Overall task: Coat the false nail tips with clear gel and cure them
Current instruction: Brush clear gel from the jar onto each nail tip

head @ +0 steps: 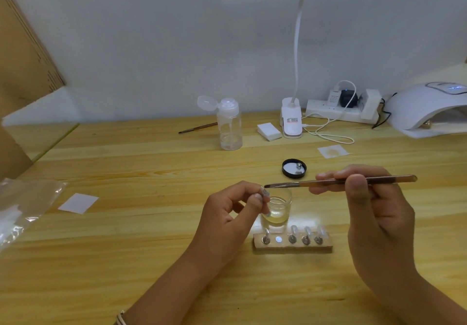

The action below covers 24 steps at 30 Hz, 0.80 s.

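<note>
My left hand (235,211) pinches a small stand with a clear false nail tip (265,193) on it, held over the open glass jar of clear gel (279,211). My right hand (364,198) grips a brown brush (328,182) lying level, its dark bristles touching the tip. In front of the jar a wooden holder block (293,245) carries several more tips on metal stands, with one slot bare. The white curing lamp (424,109) sits at the far right.
The jar's black lid (294,168) lies behind the hands with a metal stand in it. Farther back stand a pump bottle (229,125), a second brush (197,128), a white block (269,131), a clip lamp (292,122) and a power strip (338,111). Paper squares and a plastic bag (22,208) lie left.
</note>
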Tool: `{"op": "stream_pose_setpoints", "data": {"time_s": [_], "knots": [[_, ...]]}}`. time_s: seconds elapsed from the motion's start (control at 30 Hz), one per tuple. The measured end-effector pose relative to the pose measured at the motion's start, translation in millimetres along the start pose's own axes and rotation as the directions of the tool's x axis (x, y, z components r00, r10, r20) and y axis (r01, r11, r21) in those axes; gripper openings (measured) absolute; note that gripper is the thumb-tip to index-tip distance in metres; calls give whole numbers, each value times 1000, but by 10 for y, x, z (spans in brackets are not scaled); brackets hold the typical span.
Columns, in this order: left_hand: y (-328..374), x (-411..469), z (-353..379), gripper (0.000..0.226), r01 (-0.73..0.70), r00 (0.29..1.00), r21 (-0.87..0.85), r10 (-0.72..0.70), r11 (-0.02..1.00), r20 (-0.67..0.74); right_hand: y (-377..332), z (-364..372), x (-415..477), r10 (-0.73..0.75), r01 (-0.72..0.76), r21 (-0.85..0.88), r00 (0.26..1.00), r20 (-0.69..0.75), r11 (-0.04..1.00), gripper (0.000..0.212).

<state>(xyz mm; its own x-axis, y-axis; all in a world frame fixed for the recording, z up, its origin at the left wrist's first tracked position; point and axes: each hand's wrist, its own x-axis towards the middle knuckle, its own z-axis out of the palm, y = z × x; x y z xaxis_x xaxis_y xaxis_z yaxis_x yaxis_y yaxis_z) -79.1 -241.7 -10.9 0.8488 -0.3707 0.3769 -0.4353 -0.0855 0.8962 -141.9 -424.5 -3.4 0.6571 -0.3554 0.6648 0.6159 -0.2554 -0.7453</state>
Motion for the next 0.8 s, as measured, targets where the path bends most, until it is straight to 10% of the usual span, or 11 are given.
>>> {"op": "stream_pose_setpoints", "data": {"time_s": [0.8], "knots": [[-76, 9, 25, 16, -23, 999, 23, 24, 999, -30, 26, -41, -4, 60, -60, 4, 991, -117, 998, 18]]}}
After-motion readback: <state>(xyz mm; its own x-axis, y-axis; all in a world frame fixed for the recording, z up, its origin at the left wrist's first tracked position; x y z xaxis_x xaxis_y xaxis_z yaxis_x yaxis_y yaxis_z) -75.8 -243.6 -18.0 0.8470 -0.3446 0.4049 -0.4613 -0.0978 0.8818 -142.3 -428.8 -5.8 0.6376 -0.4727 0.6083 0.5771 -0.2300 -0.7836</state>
